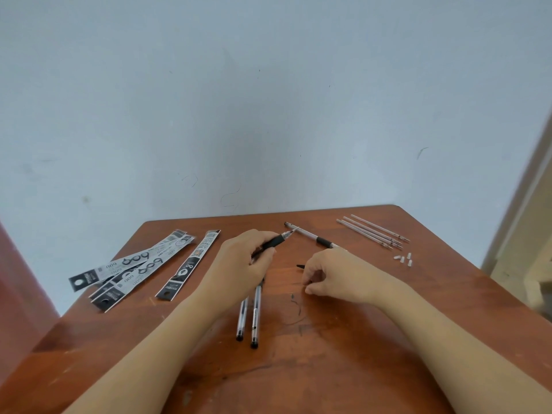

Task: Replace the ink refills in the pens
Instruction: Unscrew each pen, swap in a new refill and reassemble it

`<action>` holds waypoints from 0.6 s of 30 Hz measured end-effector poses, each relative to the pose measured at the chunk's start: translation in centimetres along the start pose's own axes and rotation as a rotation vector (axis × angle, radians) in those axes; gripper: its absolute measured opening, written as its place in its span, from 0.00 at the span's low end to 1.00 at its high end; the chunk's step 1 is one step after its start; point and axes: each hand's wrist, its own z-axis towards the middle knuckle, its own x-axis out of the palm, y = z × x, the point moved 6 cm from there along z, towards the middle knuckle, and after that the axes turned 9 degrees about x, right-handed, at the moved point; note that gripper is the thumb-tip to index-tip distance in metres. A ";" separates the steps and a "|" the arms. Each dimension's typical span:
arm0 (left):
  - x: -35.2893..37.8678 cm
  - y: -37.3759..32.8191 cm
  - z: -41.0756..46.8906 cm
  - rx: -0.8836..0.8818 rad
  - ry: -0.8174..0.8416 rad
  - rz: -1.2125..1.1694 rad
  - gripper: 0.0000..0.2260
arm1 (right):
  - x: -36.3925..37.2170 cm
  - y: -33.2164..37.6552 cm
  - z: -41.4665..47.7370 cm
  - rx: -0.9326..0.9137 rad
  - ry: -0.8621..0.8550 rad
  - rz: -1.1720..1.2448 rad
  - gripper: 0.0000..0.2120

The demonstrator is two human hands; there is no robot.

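My left hand grips a clear pen with a black rubber grip, its tip pointing up and to the right. My right hand rests on the table to the right with its fingers curled and fingertips pinched low. A small black piece pokes out at its left side; whether the hand holds it is unclear. Two clear pens lie side by side below my left hand. Another pen lies across the back. Several bare refills lie at the back right.
Several black-and-white refill packets are fanned out on the left of the brown table. A few tiny white caps lie near the refills. A pale wall stands right behind the table's far edge. Ink scribbles mark the tabletop.
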 end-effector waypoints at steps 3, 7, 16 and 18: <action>0.0 -0.1 0.0 0.004 0.004 0.009 0.11 | 0.0 0.0 -0.1 0.017 0.014 -0.013 0.10; 0.1 -0.1 0.0 0.010 0.011 0.024 0.11 | 0.0 0.1 -0.2 0.016 0.025 -0.037 0.11; 0.2 -0.1 0.0 0.023 0.010 0.036 0.11 | -0.1 0.1 -0.4 0.022 0.045 -0.068 0.11; 0.2 0.0 0.0 0.025 0.011 0.041 0.11 | -0.4 0.1 -0.4 0.021 -0.004 -0.047 0.11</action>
